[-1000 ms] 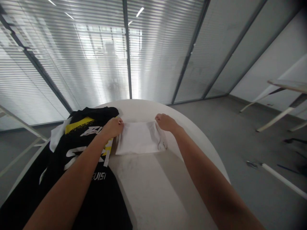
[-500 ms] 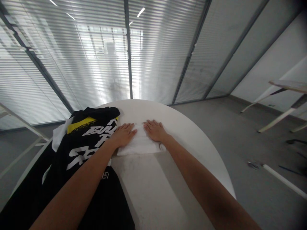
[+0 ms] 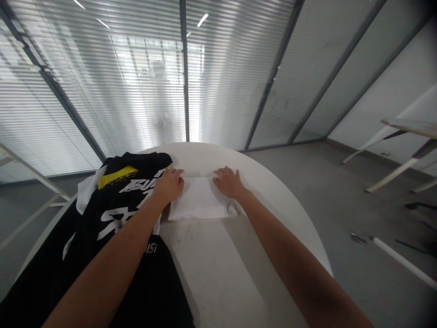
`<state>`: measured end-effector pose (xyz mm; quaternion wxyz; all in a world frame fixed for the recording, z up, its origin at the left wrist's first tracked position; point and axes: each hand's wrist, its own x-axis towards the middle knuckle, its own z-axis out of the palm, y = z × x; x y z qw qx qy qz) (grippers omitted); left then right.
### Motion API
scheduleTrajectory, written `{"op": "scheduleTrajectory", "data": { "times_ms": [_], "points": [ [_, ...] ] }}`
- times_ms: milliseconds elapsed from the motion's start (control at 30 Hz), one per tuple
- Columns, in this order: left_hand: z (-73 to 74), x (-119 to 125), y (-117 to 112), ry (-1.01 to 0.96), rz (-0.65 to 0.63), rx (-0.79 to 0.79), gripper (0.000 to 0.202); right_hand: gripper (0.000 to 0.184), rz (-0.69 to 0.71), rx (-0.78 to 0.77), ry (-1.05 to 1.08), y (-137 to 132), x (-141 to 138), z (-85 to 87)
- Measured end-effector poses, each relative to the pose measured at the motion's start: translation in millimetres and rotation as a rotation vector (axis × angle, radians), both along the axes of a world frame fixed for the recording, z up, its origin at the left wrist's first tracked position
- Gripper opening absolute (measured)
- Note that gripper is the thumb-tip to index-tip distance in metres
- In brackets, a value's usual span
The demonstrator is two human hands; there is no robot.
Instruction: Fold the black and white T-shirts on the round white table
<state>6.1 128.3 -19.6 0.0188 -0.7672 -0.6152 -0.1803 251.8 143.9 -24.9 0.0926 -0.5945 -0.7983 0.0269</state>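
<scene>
A flat white piece of cloth [image 3: 198, 200], seemingly folded into a rectangle, lies on the round white table [image 3: 211, 269]. A thin cord loop shows at its right side. My left hand [image 3: 169, 184] rests at the cloth's far left corner, open with fingers slightly bent, beside a black garment. My right hand [image 3: 229, 182] touches the far right corner, its fingers apart. The undersides of both hands are hidden. The black garment [image 3: 123, 196], with white lettering and a yellow patch, is spread along the table's left side and partly covered by my left forearm.
Glass partitions with blinds [image 3: 146, 105] stand behind the table. At the right are another table [image 3: 409, 125] with pale legs and a white pole-like leg [image 3: 403, 259] near the floor. A white metal frame [image 3: 37, 175] is at the left.
My hands have moved apart, from lying flat on the cloth to its far corners. More of the cloth's middle now shows. The black garment has stayed in place.
</scene>
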Motion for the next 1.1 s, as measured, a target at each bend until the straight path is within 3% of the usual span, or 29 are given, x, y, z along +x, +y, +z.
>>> {"op": "scheduleTrajectory", "data": {
  "times_ms": [100,200,367,467,533,667,800,967,1100],
  "points": [
    [10.2,-2.7,-1.4,0.000,0.043,0.137,0.042,0.058,0.163,-0.095,0.056,-0.2,-5.5,1.1],
    [9.7,-6.5,1.5,0.002,0.004,0.201,0.041,0.060,0.243,-0.131,0.073,-0.4,-9.4,-2.8],
    [-0.9,-11.0,8.5,-0.081,-0.114,0.151,0.037,0.064,0.159,-0.215,0.023,8.1,-1.8,5.4],
    [-2.3,-14.6,9.9,-0.092,0.002,0.206,0.035,0.073,0.118,-0.391,0.024,13.4,10.0,21.1],
    [-3.6,-18.2,11.0,-0.066,0.123,0.210,0.036,0.069,0.125,-0.542,0.019,13.9,17.8,31.1],
    [-11.7,-25.8,15.6,-0.010,0.280,0.051,0.036,0.055,0.145,-0.728,0.050,9.9,24.8,41.8],
    [-18.1,-28.8,17.6,0.027,0.272,-0.012,0.033,0.040,0.167,-0.565,0.151,8.7,17.6,38.5],
    [-16.9,-26.5,14.4,0.059,0.268,-0.018,0.030,0.020,0.214,-0.421,0.297,10.2,6.4,19.5],
    [-13.7,-24.2,12.2,0.072,0.278,-0.005,0.031,0.015,0.131,-0.276,0.370,-0.2,5.4,3.2]
  ]
}}
